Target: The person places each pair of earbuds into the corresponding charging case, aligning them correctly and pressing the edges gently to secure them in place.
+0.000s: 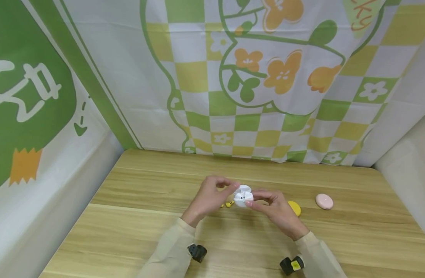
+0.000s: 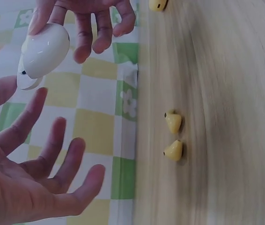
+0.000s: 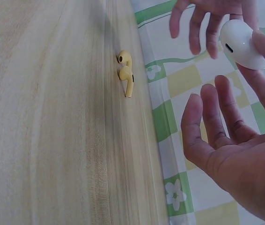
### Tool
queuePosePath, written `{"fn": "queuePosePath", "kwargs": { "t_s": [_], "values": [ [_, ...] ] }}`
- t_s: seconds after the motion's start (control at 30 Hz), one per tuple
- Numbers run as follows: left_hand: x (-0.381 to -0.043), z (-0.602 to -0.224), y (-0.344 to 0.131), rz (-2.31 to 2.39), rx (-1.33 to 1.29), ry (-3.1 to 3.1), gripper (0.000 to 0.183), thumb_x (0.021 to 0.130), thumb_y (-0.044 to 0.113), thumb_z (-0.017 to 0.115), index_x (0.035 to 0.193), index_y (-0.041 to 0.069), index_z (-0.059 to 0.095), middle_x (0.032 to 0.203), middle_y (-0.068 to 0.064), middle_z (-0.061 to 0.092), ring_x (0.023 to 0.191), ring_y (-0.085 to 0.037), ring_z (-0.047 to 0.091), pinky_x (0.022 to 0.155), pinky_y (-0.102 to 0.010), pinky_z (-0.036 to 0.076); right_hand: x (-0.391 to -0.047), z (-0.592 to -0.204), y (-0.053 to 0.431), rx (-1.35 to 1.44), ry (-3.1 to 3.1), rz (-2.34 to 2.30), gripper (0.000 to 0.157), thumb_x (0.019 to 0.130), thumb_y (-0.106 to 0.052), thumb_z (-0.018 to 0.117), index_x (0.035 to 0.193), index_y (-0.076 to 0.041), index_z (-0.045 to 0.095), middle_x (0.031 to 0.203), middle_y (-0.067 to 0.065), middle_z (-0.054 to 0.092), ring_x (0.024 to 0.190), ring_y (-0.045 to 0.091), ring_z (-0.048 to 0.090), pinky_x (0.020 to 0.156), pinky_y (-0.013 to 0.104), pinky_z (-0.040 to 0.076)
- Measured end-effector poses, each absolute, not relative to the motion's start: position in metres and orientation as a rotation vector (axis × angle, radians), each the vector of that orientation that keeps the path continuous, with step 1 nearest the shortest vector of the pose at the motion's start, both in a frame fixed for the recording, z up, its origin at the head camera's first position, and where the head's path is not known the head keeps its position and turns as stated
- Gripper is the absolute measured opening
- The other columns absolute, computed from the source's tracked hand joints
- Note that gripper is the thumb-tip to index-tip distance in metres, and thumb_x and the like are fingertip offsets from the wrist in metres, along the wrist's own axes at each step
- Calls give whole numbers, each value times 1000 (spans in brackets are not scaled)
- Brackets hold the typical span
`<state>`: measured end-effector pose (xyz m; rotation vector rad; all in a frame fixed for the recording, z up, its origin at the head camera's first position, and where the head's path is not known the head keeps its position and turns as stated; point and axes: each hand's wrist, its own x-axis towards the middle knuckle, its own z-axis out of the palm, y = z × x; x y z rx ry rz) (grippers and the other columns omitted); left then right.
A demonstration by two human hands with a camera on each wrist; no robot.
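Note:
A white round earbud case (image 1: pixel 244 199) is held up over the table with its lid (image 1: pixel 242 189) raised, and small dark marks show inside. My right hand (image 1: pixel 276 210) pinches the case body between thumb and index finger, its other fingers spread. From the other side my left hand (image 1: pixel 210 195) holds the lid's edge at thumb and index fingertip; its remaining fingers are loosely bent. In the left wrist view the case (image 2: pixel 47 51) hides its inside. Two yellow earbuds (image 3: pixel 127 77) lie on the table below the hands.
To the right, a round yellow case (image 1: pixel 294 208) lies partly behind my right hand. A pink round case (image 1: pixel 324 201) rests farther right on the wooden table (image 1: pixel 136 216). A patterned curtain (image 1: pixel 233 127) hangs along the table's back edge.

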<state>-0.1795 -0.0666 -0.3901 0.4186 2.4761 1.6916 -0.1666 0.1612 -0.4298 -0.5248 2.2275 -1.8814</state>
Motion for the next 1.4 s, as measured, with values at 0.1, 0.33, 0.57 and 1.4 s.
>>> {"fn": "queuePosePath", "kwargs": {
  "t_s": [0.1, 0.33, 0.57, 1.4],
  "values": [
    [-179, -390, -68, 1696, 380, 2375, 37, 101, 37, 64, 107, 1, 76, 109, -9, 72, 105, -28, 62, 85, -40, 52, -167, -430, 161, -536, 2229, -1880, 21, 93, -20, 75, 114, -14, 78, 122, 5, 69, 120, 29, 59, 101, 51, 44],
    [-179, -390, -69, 1747, 298, 2223, 41, 101, 38, 64, 109, -1, 75, 114, -11, 70, 97, -21, 61, 81, -40, 52, -167, -430, 161, -546, 2235, -1880, 22, 93, -19, 76, 114, -14, 78, 122, 5, 69, 119, 29, 59, 100, 48, 45],
    [-179, -391, -69, 1772, 314, 2211, 38, 100, 35, 65, 110, -1, 74, 109, -10, 71, 99, -24, 61, 80, -37, 50, -168, -430, 161, -518, 2244, -1886, 22, 93, -19, 75, 114, -11, 78, 122, 5, 70, 120, 27, 59, 102, 47, 45],
    [-170, -395, -61, 1563, 811, 2801, 20, 96, 30, 73, 101, 11, 74, 126, -11, 56, 125, -33, 44, 103, -59, 39, -166, -430, 163, -435, 2085, -2030, 30, 97, -15, 71, 124, -2, 71, 128, 12, 65, 110, 23, 64, 93, 44, 55]
  ]
}}
